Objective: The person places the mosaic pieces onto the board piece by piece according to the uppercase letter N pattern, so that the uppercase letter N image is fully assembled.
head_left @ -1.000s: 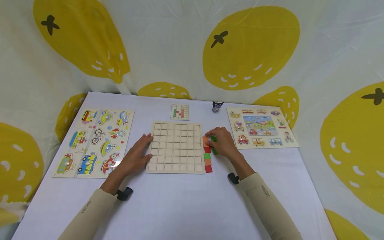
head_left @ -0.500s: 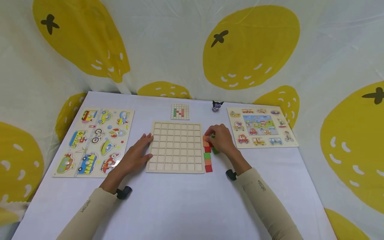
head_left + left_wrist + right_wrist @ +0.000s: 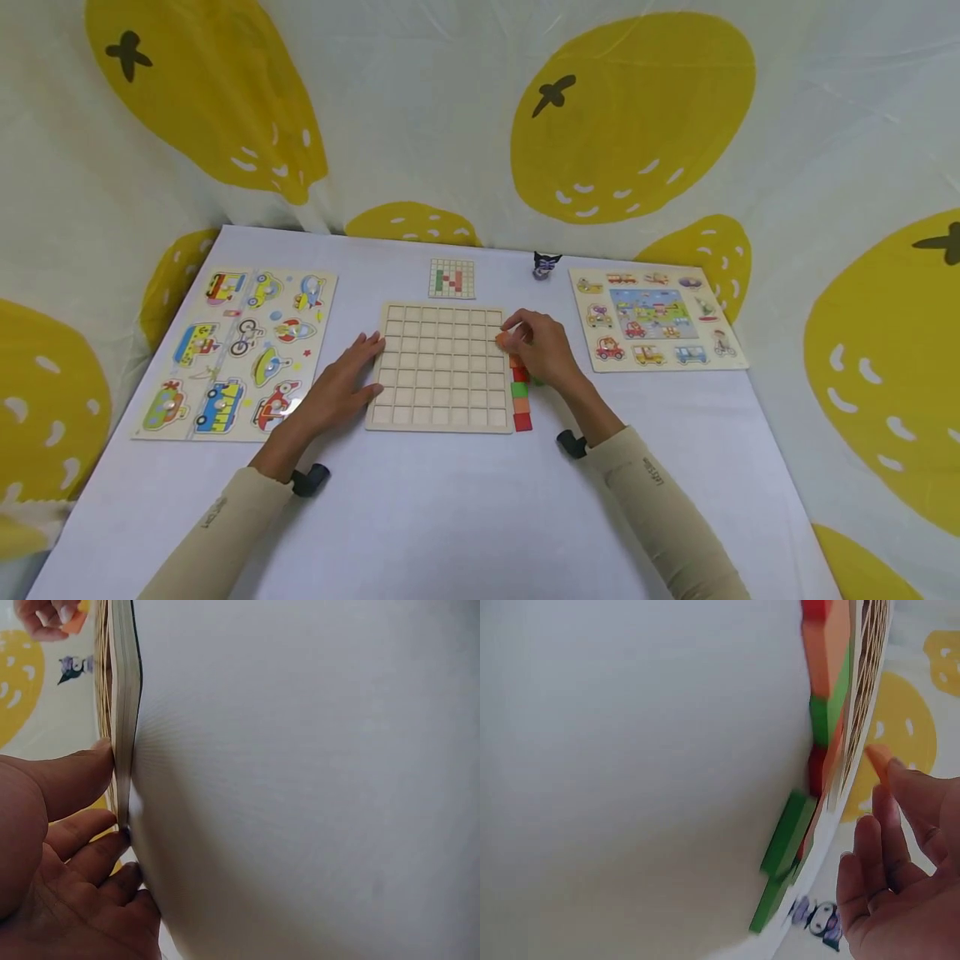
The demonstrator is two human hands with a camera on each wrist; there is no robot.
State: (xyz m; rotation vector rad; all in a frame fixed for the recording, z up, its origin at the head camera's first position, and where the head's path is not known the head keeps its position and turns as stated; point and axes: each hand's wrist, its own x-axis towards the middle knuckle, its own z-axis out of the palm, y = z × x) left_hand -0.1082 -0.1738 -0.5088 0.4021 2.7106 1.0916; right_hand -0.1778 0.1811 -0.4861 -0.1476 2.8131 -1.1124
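My right hand [image 3: 549,352] pinches a small orange square tile [image 3: 880,763] between thumb and fingertips, over the right edge of the wooden grid board [image 3: 442,367]. The grid's square cells hold no tiles. My left hand [image 3: 341,383] rests along the board's left edge, its fingers and thumb touching the side without curling round it. Beside the board's right edge runs a column of tiles, among them a green tile [image 3: 519,389] and a red tile [image 3: 522,422]. Green tiles [image 3: 786,834] lie just outside that column, mostly hidden by my right hand in the head view.
A small pattern card [image 3: 452,279] with green and red squares lies behind the board. To its right stands a small dark figurine [image 3: 545,265]. A vehicle puzzle board [image 3: 236,354] lies at the left, and another picture puzzle [image 3: 652,321] at the right back.
My right hand has picked up an orange tile from the column and moved it slightly up and left, to over the board's edge. My left hand stays at the board's left side.
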